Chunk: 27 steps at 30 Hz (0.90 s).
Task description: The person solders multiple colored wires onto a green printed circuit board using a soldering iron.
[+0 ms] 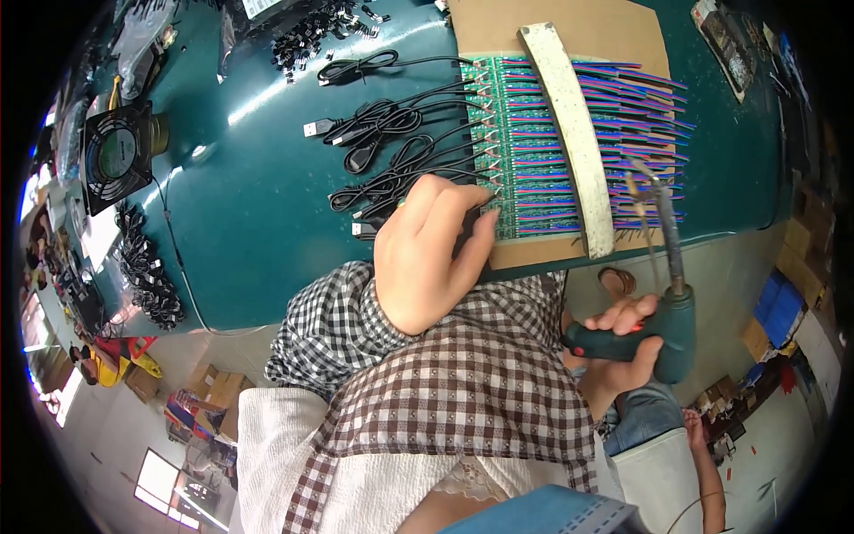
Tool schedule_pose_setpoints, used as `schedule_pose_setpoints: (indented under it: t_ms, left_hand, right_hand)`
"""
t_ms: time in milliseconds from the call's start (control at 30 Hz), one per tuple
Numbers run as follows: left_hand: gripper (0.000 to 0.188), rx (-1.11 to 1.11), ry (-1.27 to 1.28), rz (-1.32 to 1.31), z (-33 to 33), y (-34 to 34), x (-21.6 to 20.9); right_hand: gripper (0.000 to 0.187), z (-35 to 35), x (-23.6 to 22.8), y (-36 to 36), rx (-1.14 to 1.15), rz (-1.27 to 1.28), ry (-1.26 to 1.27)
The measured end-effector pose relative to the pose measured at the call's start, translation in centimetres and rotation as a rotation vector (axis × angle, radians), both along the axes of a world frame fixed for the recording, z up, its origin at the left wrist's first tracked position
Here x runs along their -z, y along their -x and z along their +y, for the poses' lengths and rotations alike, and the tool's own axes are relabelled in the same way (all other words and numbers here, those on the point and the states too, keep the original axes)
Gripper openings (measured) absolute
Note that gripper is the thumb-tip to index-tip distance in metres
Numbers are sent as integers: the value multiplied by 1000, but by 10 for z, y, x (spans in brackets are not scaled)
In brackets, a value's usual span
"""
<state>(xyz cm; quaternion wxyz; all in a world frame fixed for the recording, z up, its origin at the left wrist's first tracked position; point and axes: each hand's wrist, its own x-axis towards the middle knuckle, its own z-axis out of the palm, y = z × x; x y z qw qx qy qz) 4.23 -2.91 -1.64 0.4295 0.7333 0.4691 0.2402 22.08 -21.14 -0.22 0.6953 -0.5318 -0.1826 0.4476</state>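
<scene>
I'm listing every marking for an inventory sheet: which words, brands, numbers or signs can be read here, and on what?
None reads clearly.
Black fan: markings at its centre, too small and blurred to read.
White label at the top edge: print too small to read.
Green circuit boards: fine markings, too small to tell.
Soldering gun: no lettering I can make out.

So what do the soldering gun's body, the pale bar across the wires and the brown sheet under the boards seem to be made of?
Soldering gun's body: probably plastic, dark green and fairly matte, with rounded, moulded-looking edges.
Pale bar: maybe painted metal or wood; its scuffed, speckled whitish surface leaves that open.
Brown sheet: likely cardboard, going by its flat, dull tan face.
</scene>
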Motion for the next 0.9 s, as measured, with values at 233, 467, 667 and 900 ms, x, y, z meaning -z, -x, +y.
schedule_pose_setpoints:
  t_ms: [233, 467, 667, 900]
  left_hand:
    - [34, 209, -304, 117, 4, 15, -4]
    - [33, 274, -342, 87, 13, 20, -11]
    - [28, 360, -179, 210, 18, 28, -36]
    - [20, 169, -556, 16, 162, -40, -40]
  right_hand:
    - [47, 0, 9, -26, -21, 239, -230]
    - [45, 10, 4, -30, 87, 149, -237]
    - [43, 7, 13, -39, 129, 218, -323]
    - [43, 14, 7, -45, 238, 267, -265]
